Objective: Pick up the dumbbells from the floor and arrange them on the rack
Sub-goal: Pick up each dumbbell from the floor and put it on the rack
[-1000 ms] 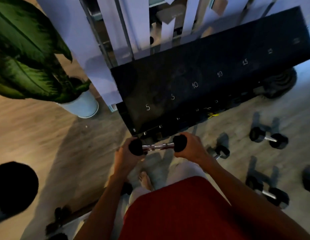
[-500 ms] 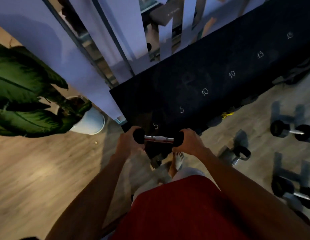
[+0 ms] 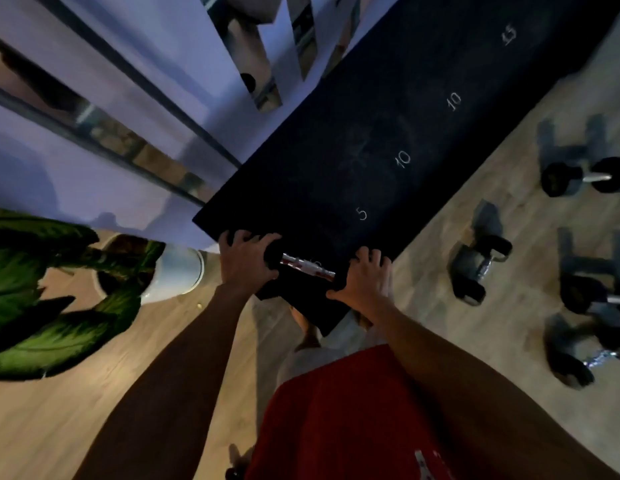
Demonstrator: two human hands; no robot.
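Observation:
I hold a small dumbbell (image 3: pixel 306 267) with black ends and a chrome handle over the near left end of the black rack (image 3: pixel 388 140). My left hand (image 3: pixel 244 259) grips its left end and my right hand (image 3: pixel 365 282) grips its right end. The rack top carries chalk numbers 5, 10 and 15; the dumbbell covers the nearest mark. Whether it rests on the rack or hovers just above, I cannot tell. Several more black dumbbells lie on the wood floor to the right, one (image 3: pixel 479 268) nearest and another (image 3: pixel 582 176) farther back.
A potted plant with big green leaves (image 3: pixel 59 292) in a white pot (image 3: pixel 178 270) stands left of the rack. A pale wall with mirror strips (image 3: pixel 135 98) runs behind. My red shorts (image 3: pixel 353 417) fill the lower middle.
Both hands carried the dumbbell forward and up from in front of the rack to over its near left end. The view has tilted and moved closer to the rack.

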